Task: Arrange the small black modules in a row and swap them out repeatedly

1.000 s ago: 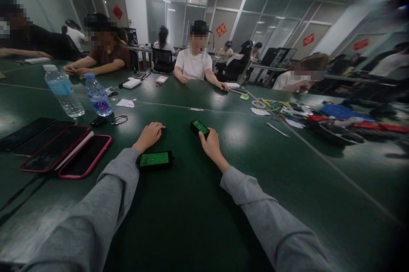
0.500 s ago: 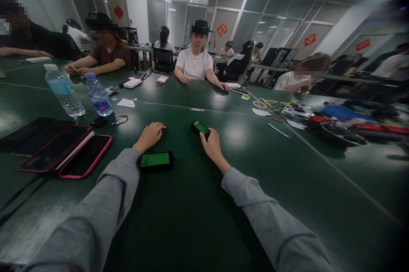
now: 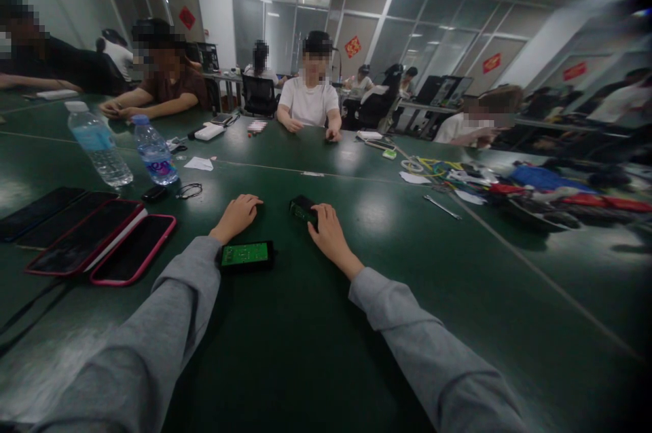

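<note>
My right hand has its thumb and fingers at the right end of a small black box with a green circuit board. The box is tilted, its board face darker, and part of it is hidden by the fingers. My left hand lies flat on the dark green table, fingers stretched out and holding nothing. Just below the left wrist, a second black box with a bright green circuit board rests face up on the table.
Several phones, one in a pink-rimmed case, lie at the left. Behind them stand a clear water bottle and a purple-labelled bottle. A wrench and a tangle of cables lie at the right. Across the table sits a person.
The box in my right hand has shifted slightly left and turned, its green face now dimmer. My right fingers have moved to its end. The left hand stays in place.
</note>
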### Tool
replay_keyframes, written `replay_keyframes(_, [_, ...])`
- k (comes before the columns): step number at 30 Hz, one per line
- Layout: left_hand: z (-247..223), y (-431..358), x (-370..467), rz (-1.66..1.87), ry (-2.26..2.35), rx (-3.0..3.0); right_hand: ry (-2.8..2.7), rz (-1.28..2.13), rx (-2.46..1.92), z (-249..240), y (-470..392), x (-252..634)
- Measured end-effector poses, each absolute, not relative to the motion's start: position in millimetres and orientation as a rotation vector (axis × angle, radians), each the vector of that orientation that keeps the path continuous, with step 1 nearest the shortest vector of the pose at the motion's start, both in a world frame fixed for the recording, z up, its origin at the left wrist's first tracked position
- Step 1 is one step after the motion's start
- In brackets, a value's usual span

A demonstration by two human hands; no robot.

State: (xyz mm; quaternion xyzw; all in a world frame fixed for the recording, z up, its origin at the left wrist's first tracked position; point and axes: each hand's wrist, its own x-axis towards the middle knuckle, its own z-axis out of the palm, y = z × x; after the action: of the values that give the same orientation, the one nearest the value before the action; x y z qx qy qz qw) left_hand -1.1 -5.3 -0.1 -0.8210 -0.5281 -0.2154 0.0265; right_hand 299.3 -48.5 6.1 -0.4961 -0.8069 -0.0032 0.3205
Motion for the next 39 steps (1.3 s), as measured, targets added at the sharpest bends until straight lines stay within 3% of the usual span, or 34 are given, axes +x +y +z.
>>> replay_keyframes(13, [-0.2,-6.1,-1.4,-0.701,-1.626,-2.546,-1.879,0.330,-1.354,-3.2,-30.6,308.5])
replay_keyframes(24, [0.1,-6.4,-1.5,-0.707,-1.623,-2.547,-2.098,-0.275,-1.452,14.5,-51.0,297.0])
replay_keyframes(39, [1.7,-8.1,-0.5,-0.699,-1.628,-2.533,-2.285,-0.074,-1.252,17.7,-57.0,294.2])
